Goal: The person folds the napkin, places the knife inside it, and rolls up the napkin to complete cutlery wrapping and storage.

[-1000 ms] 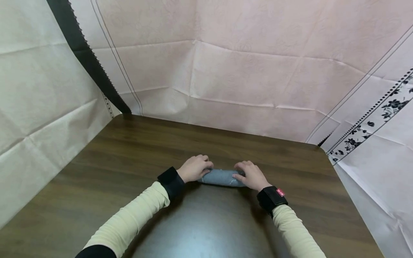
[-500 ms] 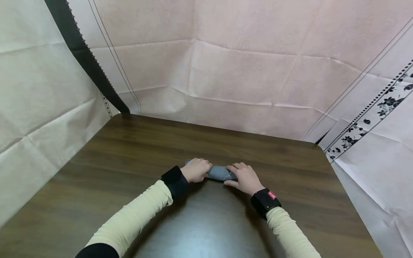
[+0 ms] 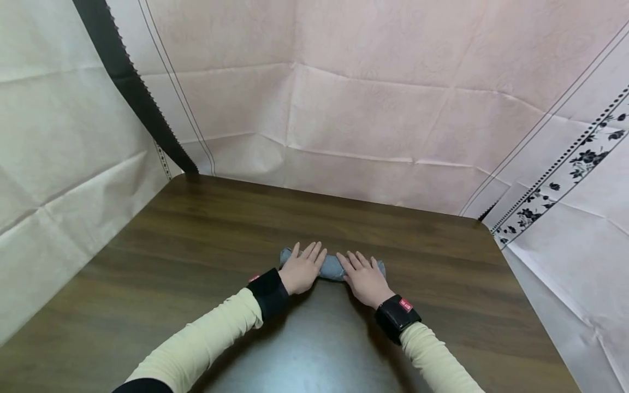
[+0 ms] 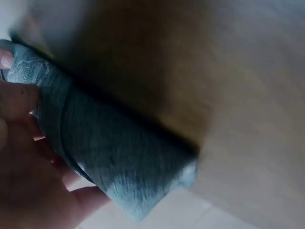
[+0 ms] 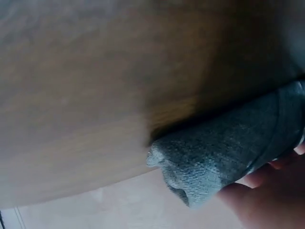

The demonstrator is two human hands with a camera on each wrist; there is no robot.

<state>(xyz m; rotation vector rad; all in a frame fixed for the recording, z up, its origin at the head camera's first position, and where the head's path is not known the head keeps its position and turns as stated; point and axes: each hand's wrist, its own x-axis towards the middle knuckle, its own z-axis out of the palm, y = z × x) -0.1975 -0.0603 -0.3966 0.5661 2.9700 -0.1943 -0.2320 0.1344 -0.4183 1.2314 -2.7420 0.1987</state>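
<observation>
A roll of blue denim cloth [image 3: 332, 268] lies crosswise on the brown wooden table [image 3: 236, 218], with pale stitching on it. My left hand [image 3: 301, 273] rests over its left part, fingers stretched out and spread. Over the right part lies my right hand [image 3: 366, 281], its fingers straight too. Both ends of the roll stick out past the hands. In the left wrist view the denim roll [image 4: 119, 138] shows a folded edge and a loose corner at its end. The right wrist view shows the other end of the roll [image 5: 228, 138], bunched and rough.
A pale creased cloth sheet [image 3: 368, 120] hangs behind the table and along its sides. A black strip [image 3: 132, 93] runs down it at the left, and a black floral band [image 3: 555, 191] at the right. The table's far edge is beyond the hands.
Both hands were curled around the roll and have straightened their fingers flat over it. The right hand has moved left, closer to the left hand.
</observation>
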